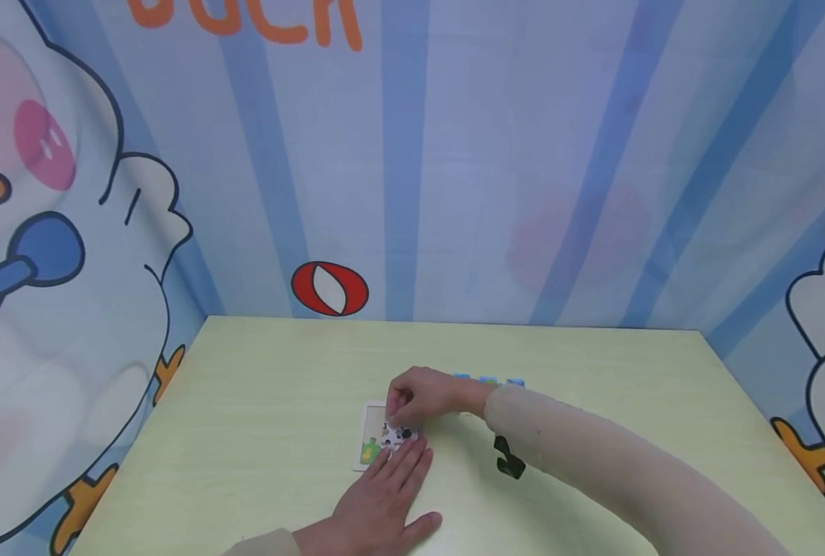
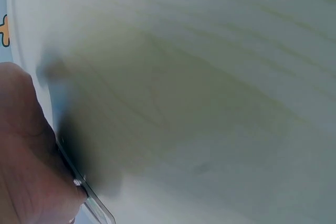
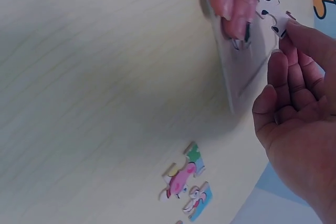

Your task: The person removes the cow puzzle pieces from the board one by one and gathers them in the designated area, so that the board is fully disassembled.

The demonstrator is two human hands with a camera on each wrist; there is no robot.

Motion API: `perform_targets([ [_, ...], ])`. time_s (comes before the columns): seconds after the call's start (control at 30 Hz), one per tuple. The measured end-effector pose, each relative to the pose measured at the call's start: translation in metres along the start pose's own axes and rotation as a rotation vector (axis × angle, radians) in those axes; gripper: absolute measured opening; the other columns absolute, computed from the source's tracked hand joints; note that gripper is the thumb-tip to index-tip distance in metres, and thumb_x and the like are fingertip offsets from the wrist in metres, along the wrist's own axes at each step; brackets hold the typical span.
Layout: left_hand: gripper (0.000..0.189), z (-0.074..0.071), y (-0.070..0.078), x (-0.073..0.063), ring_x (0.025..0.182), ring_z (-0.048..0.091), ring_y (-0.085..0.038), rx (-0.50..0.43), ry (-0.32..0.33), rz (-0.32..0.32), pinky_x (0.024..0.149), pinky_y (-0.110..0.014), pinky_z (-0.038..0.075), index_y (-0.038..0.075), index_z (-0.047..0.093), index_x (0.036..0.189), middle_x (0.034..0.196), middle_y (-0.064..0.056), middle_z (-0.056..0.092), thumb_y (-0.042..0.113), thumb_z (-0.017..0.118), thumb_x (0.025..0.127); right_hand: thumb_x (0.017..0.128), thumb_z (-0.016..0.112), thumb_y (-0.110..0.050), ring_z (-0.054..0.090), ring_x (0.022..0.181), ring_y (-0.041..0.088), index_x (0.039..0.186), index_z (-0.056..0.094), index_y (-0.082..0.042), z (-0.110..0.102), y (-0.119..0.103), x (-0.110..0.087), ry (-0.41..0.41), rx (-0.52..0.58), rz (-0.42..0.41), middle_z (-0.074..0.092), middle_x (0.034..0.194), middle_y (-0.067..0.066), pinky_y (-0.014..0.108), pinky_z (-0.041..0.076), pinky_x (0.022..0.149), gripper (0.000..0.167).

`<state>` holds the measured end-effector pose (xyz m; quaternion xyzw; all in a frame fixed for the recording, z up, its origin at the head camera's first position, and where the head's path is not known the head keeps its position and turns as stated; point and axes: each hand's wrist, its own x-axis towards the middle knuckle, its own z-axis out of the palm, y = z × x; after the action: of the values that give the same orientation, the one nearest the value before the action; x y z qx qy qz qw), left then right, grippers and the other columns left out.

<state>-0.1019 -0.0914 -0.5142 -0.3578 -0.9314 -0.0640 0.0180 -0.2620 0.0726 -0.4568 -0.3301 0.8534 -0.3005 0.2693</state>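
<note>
A small jigsaw tray [image 1: 358, 452] with a pale rim lies on the table, partly filled with green-and-yellow and black-spotted white pieces. The straight fingers of my left hand [image 1: 388, 498] rest on its near right part and cover some of it. Over the tray's right side, my right hand [image 1: 422, 394] pinches a white puzzle piece [image 3: 280, 25] with black spots between thumb and fingertips. That piece touches or nearly touches the spotted pieces; I cannot tell which. In the left wrist view, my left hand [image 2: 31, 166] appears only in part.
Loose puzzle pieces [image 1: 489, 380] lie in a row behind my right forearm. The right wrist view shows a pink-figured piece [image 3: 181, 179] and a blue-edged piece [image 3: 199, 203] on the pale table [image 1: 280, 386]. A printed curtain [image 1: 468, 193] stands behind the table.
</note>
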Motion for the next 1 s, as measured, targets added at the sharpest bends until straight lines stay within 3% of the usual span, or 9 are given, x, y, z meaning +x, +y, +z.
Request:
perform_targets([
  [0.17, 0.079, 0.004, -0.001, 0.0, 0.157, 0.037, -0.029, 0.04, 0.054, 0.023, 0.123, -0.047, 0.037, 0.001, 0.042, 0.162, 0.17, -0.014, 0.039, 0.061, 0.032, 0.112, 0.098, 0.08, -0.016, 0.06, 0.078, 0.008, 0.098, 0.076, -0.013, -0.014, -0.006, -0.003, 0.013, 0.015, -0.02, 0.071, 0.087, -0.007, 0.023, 0.05, 0.073, 0.006],
  [0.4, 0.079, 0.005, -0.002, 0.0, 0.159, 0.035, -0.028, 0.007, 0.028, 0.013, 0.124, -0.048, 0.037, 0.002, 0.041, 0.163, 0.172, -0.014, 0.037, 0.062, 0.031, 0.112, 0.098, 0.08, -0.018, 0.061, 0.08, 0.009, 0.098, 0.075, -0.014, -0.029, -0.007, -0.01, 0.014, 0.012, -0.008, 0.071, 0.088, -0.006, 0.024, 0.052, 0.076, 0.007],
  [0.63, 0.08, -0.005, 0.0, 0.001, 0.159, 0.034, -0.031, -0.08, -0.021, -0.003, 0.125, -0.052, 0.034, 0.0, 0.039, 0.164, 0.172, -0.016, 0.035, 0.06, 0.036, 0.112, 0.098, 0.08, -0.017, 0.065, 0.083, 0.01, 0.1, 0.074, -0.013, -0.04, -0.003, -0.019, 0.008, 0.034, 0.006, 0.072, 0.092, -0.004, 0.027, 0.056, 0.081, 0.008],
  [0.77, 0.079, -0.009, 0.001, 0.001, 0.16, 0.032, -0.03, -0.084, -0.047, -0.016, 0.126, -0.051, 0.032, 0.001, 0.037, 0.165, 0.173, -0.014, 0.033, 0.059, 0.04, 0.111, 0.098, 0.08, -0.018, 0.064, 0.083, 0.01, 0.1, 0.073, -0.013, -0.044, -0.001, -0.024, 0.01, 0.028, 0.016, 0.072, 0.093, -0.004, 0.027, 0.055, 0.081, 0.009],
  [1.0, 0.079, 0.001, -0.002, 0.001, 0.159, 0.034, -0.03, -0.048, -0.002, 0.004, 0.124, -0.051, 0.035, 0.001, 0.039, 0.163, 0.172, -0.015, 0.036, 0.061, 0.035, 0.112, 0.098, 0.079, -0.017, 0.062, 0.08, 0.014, 0.099, 0.073, -0.013, -0.053, 0.009, -0.037, 0.024, 0.017, 0.035, 0.071, 0.089, -0.004, 0.027, 0.053, 0.077, 0.008],
])
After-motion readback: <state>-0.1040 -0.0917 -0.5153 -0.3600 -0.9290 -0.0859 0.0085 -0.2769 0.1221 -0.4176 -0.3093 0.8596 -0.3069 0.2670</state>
